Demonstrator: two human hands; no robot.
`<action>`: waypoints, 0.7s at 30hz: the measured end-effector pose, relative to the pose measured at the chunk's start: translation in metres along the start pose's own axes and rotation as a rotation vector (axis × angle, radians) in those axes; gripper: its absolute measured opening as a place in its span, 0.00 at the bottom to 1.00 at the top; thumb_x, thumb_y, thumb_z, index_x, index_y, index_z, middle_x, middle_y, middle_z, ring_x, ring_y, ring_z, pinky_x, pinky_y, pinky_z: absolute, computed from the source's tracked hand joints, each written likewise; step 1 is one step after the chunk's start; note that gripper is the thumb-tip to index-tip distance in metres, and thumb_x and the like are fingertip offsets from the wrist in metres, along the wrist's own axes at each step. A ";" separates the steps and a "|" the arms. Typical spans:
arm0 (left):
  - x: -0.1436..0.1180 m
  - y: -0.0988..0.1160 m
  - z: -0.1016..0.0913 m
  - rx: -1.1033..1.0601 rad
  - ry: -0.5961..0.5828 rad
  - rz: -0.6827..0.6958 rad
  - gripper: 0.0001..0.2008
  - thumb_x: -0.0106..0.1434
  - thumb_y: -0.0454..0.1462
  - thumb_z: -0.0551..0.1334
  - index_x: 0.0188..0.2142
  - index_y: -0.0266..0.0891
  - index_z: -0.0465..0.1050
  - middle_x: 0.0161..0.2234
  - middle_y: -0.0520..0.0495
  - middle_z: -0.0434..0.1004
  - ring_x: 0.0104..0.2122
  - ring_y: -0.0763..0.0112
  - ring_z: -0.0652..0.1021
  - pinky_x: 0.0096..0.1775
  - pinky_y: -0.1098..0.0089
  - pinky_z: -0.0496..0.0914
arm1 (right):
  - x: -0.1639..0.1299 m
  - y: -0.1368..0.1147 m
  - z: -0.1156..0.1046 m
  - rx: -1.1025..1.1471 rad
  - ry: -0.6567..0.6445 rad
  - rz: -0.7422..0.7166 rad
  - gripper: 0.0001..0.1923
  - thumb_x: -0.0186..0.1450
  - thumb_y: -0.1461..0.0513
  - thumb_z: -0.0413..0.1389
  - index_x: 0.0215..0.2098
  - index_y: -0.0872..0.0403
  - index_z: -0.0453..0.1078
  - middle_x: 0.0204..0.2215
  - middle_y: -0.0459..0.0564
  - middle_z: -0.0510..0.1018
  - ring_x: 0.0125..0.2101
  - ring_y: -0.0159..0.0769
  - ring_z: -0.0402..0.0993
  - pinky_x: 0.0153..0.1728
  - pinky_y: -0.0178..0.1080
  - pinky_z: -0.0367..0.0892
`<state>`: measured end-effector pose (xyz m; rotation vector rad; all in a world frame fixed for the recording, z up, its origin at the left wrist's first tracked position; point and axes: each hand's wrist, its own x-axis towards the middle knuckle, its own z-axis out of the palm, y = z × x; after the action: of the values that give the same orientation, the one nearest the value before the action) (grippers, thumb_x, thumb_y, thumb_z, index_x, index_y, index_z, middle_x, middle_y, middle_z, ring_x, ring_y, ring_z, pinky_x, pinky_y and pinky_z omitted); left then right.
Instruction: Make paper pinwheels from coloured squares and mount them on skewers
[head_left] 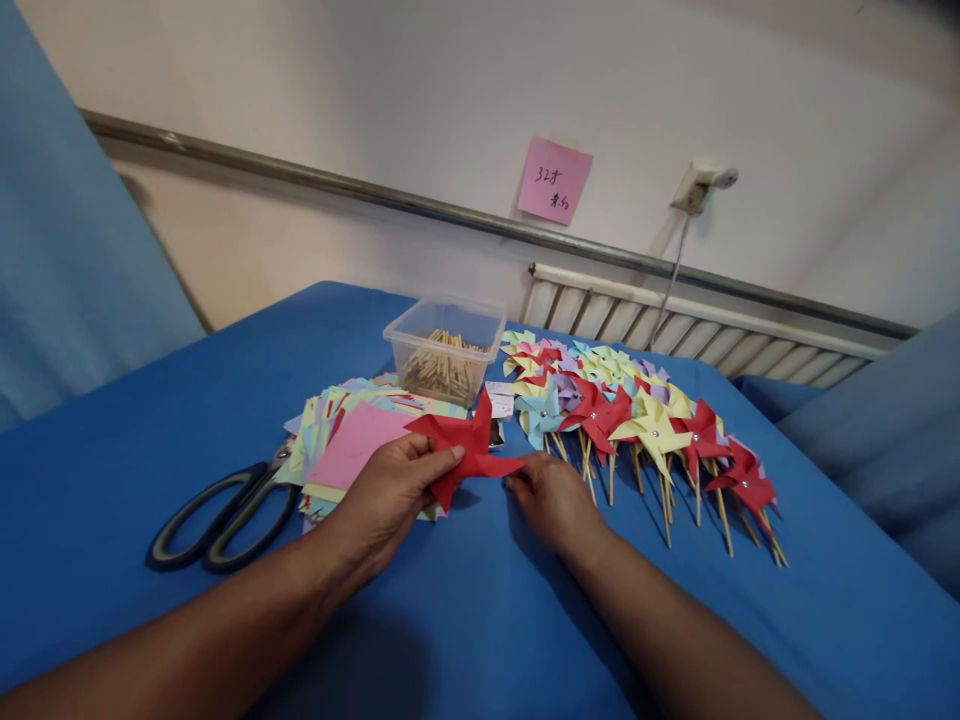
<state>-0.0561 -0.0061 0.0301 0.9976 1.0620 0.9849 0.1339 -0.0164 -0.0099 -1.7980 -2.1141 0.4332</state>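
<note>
Between my two hands, above the blue table cover, is a red paper pinwheel [471, 450] with folded blades. My left hand [401, 480] pinches its left side, thumb on top. The fingertips of my right hand [553, 498] are closed on the tip of the blade that points right. No stick shows on this pinwheel. Under and behind my left hand lies a stack of coloured paper squares [364, 440], a pink one on top. Behind the pinwheel, a small dark item and a white printed label [499, 400] are partly hidden.
Black-handled scissors [225, 515] lie left of the paper stack. A clear plastic box [446, 350] of short wooden sticks stands behind it. Many finished pinwheels on sticks [656, 433] cover the right side of the blue table [480, 620]. A radiator [675, 325] is behind the table.
</note>
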 end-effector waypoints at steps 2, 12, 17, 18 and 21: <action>0.000 0.000 0.001 0.002 0.005 -0.006 0.12 0.50 0.42 0.67 0.23 0.36 0.69 0.17 0.51 0.72 0.17 0.73 0.70 0.20 0.72 0.61 | 0.002 0.002 0.001 -0.001 -0.013 0.002 0.08 0.64 0.62 0.53 0.38 0.52 0.74 0.36 0.50 0.78 0.38 0.37 0.73 0.36 0.35 0.61; 0.001 0.000 0.001 0.019 0.003 -0.022 0.11 0.51 0.42 0.67 0.24 0.37 0.69 0.17 0.52 0.71 0.17 0.73 0.69 0.20 0.72 0.59 | 0.002 -0.001 -0.003 0.015 -0.049 -0.065 0.08 0.65 0.63 0.52 0.35 0.53 0.73 0.34 0.49 0.77 0.35 0.34 0.73 0.33 0.32 0.59; 0.001 0.000 0.001 0.032 0.002 -0.009 0.11 0.52 0.41 0.66 0.23 0.38 0.67 0.16 0.53 0.69 0.16 0.73 0.68 0.19 0.72 0.59 | 0.003 0.001 -0.004 0.068 -0.079 -0.068 0.07 0.63 0.64 0.52 0.30 0.53 0.73 0.28 0.45 0.77 0.28 0.31 0.70 0.27 0.31 0.55; 0.001 -0.001 0.000 0.030 -0.002 -0.010 0.11 0.53 0.41 0.66 0.23 0.38 0.67 0.16 0.53 0.69 0.16 0.73 0.68 0.19 0.72 0.59 | 0.003 0.001 -0.003 0.064 -0.069 -0.053 0.07 0.63 0.64 0.52 0.30 0.53 0.73 0.28 0.46 0.76 0.28 0.32 0.70 0.26 0.32 0.55; 0.001 -0.001 0.000 0.021 -0.006 -0.012 0.11 0.53 0.42 0.66 0.24 0.38 0.67 0.16 0.54 0.68 0.16 0.74 0.68 0.19 0.72 0.58 | 0.005 0.003 -0.002 0.068 -0.020 -0.015 0.06 0.62 0.64 0.53 0.30 0.54 0.72 0.27 0.47 0.76 0.27 0.32 0.69 0.27 0.33 0.55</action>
<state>-0.0556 -0.0059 0.0286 1.0099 1.0735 0.9624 0.1370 -0.0111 -0.0093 -1.7467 -2.0989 0.5151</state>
